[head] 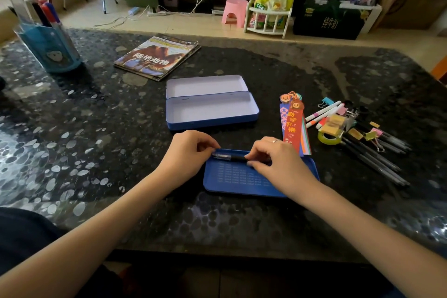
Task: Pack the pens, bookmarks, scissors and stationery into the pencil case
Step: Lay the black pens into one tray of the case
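A blue tin pencil case (212, 109) lies open mid-table, its white inside bare. In front of it sits a blue inner tray (242, 181). A black pen with a clear cap (229, 157) lies along the tray's far edge. My left hand (188, 152) pinches its cap end and my right hand (273, 159) grips its other end. To the right lie several bookmarks (291, 123), white markers (323, 111), a tape roll (329, 139), binder clips (373, 135) and several dark pens (377, 152). No scissors can be seen.
A stack of magazines (157, 57) lies behind the case. A blue pen holder (50, 48) with markers stands at the far left. The dark speckled table (96, 140) ends near my body; beyond its far edge are a pink stool (234, 13) and a white rack (268, 12).
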